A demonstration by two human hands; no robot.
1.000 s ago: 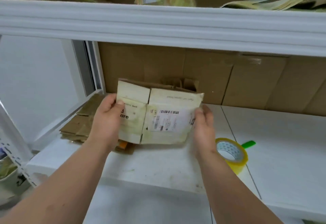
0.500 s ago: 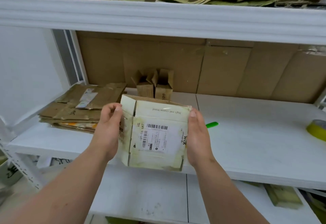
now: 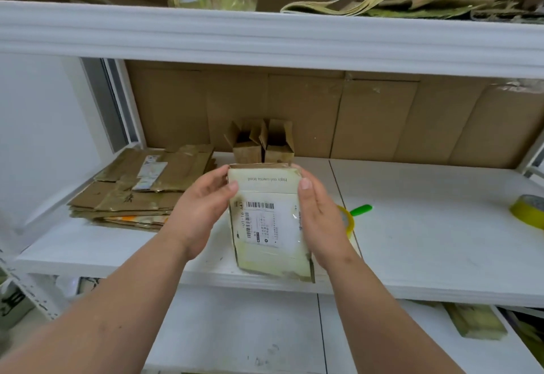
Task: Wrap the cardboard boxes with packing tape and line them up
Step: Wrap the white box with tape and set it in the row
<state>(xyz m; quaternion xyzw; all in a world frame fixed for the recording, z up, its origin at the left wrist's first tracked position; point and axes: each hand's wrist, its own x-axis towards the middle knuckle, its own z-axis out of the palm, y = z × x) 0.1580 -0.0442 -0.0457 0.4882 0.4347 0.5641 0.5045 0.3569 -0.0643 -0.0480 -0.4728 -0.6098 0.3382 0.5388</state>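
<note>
Cardboard box (image 3: pixel 269 220), pale and creased, gripped between left hand (image 3: pixel 200 212) and right hand (image 3: pixel 319 220).

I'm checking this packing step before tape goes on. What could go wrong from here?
The labelled box is held between the left hand and right hand over the shelf's front edge; a slip might drop it below. Both hands are occupied, and the tape roll lies far right, so fetching it means a one-handed hold. Pressing the worn box could buckle it.
</note>
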